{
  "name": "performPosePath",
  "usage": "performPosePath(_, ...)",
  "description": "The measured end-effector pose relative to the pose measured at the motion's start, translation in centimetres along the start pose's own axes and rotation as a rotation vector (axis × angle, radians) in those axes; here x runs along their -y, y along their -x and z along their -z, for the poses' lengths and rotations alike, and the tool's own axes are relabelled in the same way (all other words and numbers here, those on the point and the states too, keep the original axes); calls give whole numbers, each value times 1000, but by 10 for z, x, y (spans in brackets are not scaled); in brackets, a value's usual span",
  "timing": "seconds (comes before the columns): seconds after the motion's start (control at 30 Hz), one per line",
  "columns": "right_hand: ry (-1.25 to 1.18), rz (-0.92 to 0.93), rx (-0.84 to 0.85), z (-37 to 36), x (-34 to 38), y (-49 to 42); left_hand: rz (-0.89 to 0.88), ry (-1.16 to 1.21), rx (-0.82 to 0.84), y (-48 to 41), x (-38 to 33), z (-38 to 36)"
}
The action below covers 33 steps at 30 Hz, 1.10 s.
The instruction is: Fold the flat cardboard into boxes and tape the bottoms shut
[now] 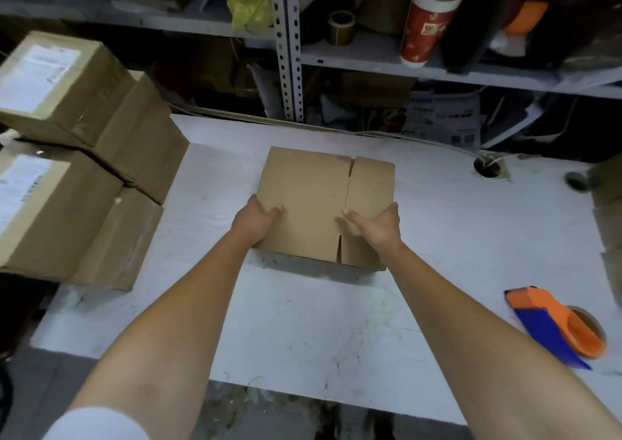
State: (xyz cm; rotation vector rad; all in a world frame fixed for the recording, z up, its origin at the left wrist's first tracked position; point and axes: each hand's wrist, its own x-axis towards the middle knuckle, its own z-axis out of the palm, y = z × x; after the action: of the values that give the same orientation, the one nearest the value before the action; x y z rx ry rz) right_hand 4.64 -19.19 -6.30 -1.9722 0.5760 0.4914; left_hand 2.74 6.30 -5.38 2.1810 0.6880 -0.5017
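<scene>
A flat brown cardboard blank [313,190] with slits at its far and near edges lies over the middle of the white table [303,332], its near edge slightly raised. My left hand [257,219] grips its left side, thumb on top and fingers underneath. My right hand [377,226] grips the right side the same way, thumb lying on the top face. An orange and blue tape dispenser [555,325] lies on the table to the right of my right forearm.
Sealed, labelled cardboard boxes [77,157] are stacked along the table's left side. More cardboard [607,187] sits at the right edge. Metal shelving [289,46] behind holds a red and white cup [427,22], a tape roll [341,27] and bags. A cable hole [487,167] is at the back right.
</scene>
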Motion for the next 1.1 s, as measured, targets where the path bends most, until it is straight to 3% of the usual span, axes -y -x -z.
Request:
performPosePath(0.2, -146, 77, 16, 37, 18, 54, -141, 160, -48, 56, -29, 20)
performPosePath(0.4, -274, 255, 107, 83, 29, 105, -259, 379, 64, 120, -69, 6)
performPosePath(0.7, -52, 391, 199, 165, -13, 138, -311, 588, 240, 171, -80, -20)
performPosePath(0.9, -2, 444, 175, 193, -38, 149, -366, 438, 169, 196, -86, -44)
performPosePath(1.1, 52, 436, 149, 228, -58, 145, -433, 351, 217, 211, -106, -73)
